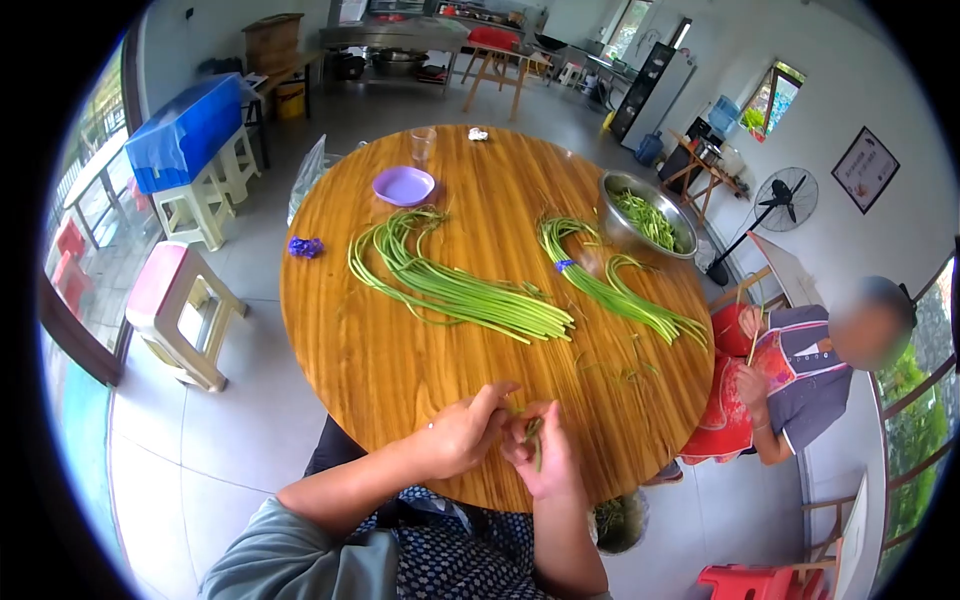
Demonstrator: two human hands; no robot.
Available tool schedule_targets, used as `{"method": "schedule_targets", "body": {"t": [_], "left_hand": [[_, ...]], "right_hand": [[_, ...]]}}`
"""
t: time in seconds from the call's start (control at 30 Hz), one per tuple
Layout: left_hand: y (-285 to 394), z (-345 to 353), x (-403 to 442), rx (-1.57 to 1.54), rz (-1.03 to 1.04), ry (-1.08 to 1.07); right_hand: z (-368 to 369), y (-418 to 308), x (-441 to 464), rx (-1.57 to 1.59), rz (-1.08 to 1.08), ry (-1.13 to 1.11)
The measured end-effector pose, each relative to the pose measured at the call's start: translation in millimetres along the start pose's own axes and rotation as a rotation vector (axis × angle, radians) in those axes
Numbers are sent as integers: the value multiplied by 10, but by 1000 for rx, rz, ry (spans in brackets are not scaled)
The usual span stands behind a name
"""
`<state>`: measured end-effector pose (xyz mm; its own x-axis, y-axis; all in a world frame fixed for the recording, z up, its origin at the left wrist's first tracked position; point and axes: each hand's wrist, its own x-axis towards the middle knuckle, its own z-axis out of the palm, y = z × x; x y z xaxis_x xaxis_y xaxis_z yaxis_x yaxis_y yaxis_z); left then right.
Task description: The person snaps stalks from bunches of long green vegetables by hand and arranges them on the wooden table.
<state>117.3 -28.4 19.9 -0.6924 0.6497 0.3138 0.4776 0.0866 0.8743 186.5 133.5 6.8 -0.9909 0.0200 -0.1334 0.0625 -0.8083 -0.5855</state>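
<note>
The stems [470, 295] are green, with 1 purple band [564, 265]. The bench [450, 365] is brown with streaked wood grain, the dish [403, 188] lilac, the bowl [614, 222] silver, the garment [465, 550] navy with small pale motifs, the sleeve [310, 565] grey-green.

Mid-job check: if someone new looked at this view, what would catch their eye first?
Probably the large bunch of long green stems, lying across the middle of the round table. Next would be the purple dish just beyond it and the metal bowl of greens at the table's far right. Near the close edge, the right hand holds a short green piece beside the left hand.
</note>
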Motion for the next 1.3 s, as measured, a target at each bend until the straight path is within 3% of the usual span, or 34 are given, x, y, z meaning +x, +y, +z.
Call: {"method": "schedule_targets", "body": {"t": [0.03,0.1,0.27,0.43,0.57,0.63,0.67,0.73,0.8,0.83,0.87,0.97,1.13,1.2,1.23,1.3], "left_hand": [[1,9,7,-3,2,-10],[10,33,7,220,235,50],[38,-34,-9,249,89,18],[7,-20,-46,249,63,18],[53,12,-30,238,-36,14],[38,48,-26,261,-117,13],[-13,91,10,217,-167,64],[-102,101,42,181,-217,126],[-136,60,143,28,-230,234],[-120,2,157,-38,-209,150],[-84,-9,139,-39,-208,139],[-16,-18,61,-60,-67,91],[-34,-5,-7,217,116,-38],[-82,3,-9,281,186,-47],[-84,11,-20,339,258,-56],[2,-21,-44,290,175,-53]], "right_hand": [[28,4,-18,-239,-48,50],[53,28,3,-665,-141,130],[17,-8,41,-472,-158,138],[67,11,40,-219,9,257],[22,47,61,-172,58,215],[29,134,51,-1112,-428,263],[52,191,29,-1568,-810,181],[171,211,25,-1590,-979,86],[158,232,35,-1328,-923,208],[191,142,-14,-806,-576,208],[220,31,-30,-404,-394,166],[-60,-166,17,-1,-33,56],[-56,-1,-24,-34,116,19],[-16,33,-8,-550,-83,83],[40,21,-3,-651,-102,102],[36,-20,-24,-551,-99,114]]}}
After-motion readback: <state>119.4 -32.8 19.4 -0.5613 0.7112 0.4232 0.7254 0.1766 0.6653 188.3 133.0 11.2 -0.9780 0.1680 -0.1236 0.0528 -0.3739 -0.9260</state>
